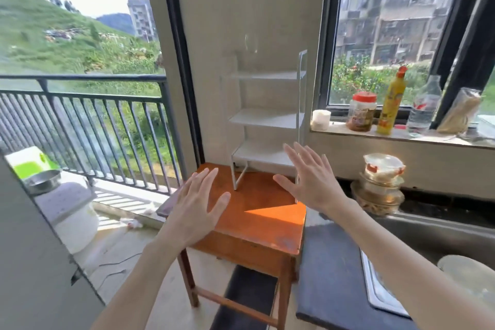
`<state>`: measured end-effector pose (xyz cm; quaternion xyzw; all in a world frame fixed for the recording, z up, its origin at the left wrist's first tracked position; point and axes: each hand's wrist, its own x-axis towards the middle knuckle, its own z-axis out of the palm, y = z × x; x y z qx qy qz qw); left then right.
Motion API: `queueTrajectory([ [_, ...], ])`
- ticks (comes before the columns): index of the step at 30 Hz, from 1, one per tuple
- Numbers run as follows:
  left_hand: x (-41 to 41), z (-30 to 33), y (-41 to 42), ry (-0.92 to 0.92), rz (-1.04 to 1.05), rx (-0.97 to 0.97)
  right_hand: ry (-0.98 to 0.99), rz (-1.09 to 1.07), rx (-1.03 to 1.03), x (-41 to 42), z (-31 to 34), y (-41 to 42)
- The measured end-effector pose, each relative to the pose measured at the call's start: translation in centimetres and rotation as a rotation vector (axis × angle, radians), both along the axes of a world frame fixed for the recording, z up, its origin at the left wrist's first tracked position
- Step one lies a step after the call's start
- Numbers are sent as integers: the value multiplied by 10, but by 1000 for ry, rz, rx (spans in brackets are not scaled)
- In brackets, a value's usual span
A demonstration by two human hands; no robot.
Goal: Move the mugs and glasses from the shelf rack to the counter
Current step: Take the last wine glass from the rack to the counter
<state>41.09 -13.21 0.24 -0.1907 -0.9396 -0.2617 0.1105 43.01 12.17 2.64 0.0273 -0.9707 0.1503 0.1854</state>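
A white shelf rack with three tiers stands on a small orange wooden table against the wall. Its three shelves look bare. On top of the rack stands one clear glass, faint against the wall. My left hand hovers over the table's left side, palm down, fingers spread, holding nothing. My right hand is raised in front of the rack's lowest shelf, fingers apart and empty. The dark counter lies to the right of the table, below my right forearm.
A steel sink with a pale plate sits at right. Stacked glass containers stand behind it. Jars, a yellow bottle and a water bottle line the windowsill. A balcony railing and a white appliance are at left.
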Motion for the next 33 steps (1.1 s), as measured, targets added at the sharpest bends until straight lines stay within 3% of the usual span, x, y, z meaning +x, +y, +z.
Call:
queueTrajectory([
  [6, -110, 44, 7, 63, -33, 136, 28, -6, 54, -113, 48, 12],
  [18, -340, 116, 99, 236, -268, 359, 175, -82, 65, -304, 113, 37],
  [22, -410, 150, 131, 248, -257, 498, 64, -174, 70, -366, 135, 51],
  [27, -488, 176, 174, 150, -224, 601, -178, -252, 74, -411, 131, 61],
  [33, -538, 193, 209, -41, -249, 686, -144, -266, 118, -420, 123, 65],
])
